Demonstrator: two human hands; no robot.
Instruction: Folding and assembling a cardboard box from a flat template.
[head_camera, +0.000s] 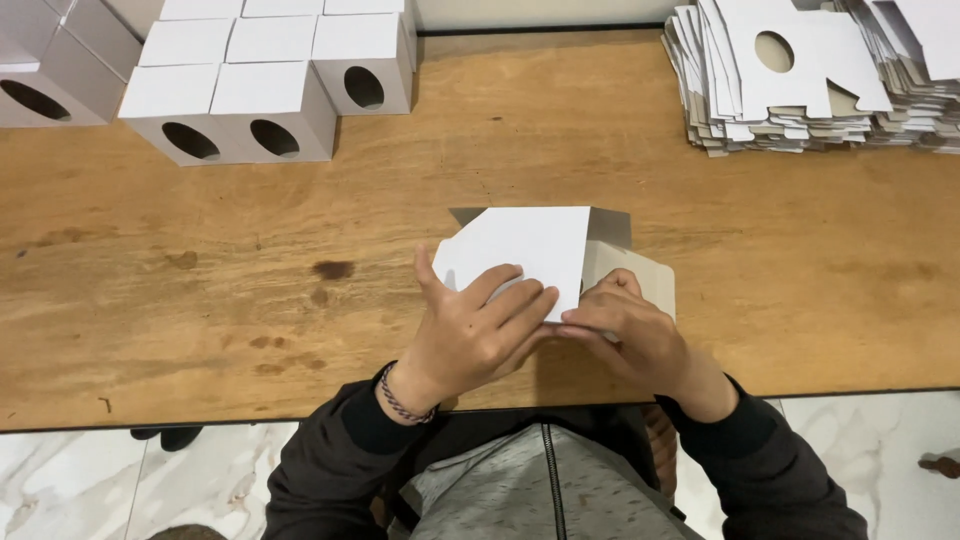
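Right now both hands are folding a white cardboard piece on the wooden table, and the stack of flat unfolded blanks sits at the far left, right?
Not quite: the stack of flat blanks sits at the far right, as the head view shows. The finished boxes are at the far left. The rest holds.

Assembled white boxes (240, 85) with oval holes, far left; stacked flat cardboard blanks (800, 80), far right; wooden table (800, 270).

Around the half-folded white box (530, 255), bare wooden table (300, 250) lies open left, right and beyond. Finished boxes (265, 85) block the far left; stacked flat blanks (800, 80) crowd the far right.
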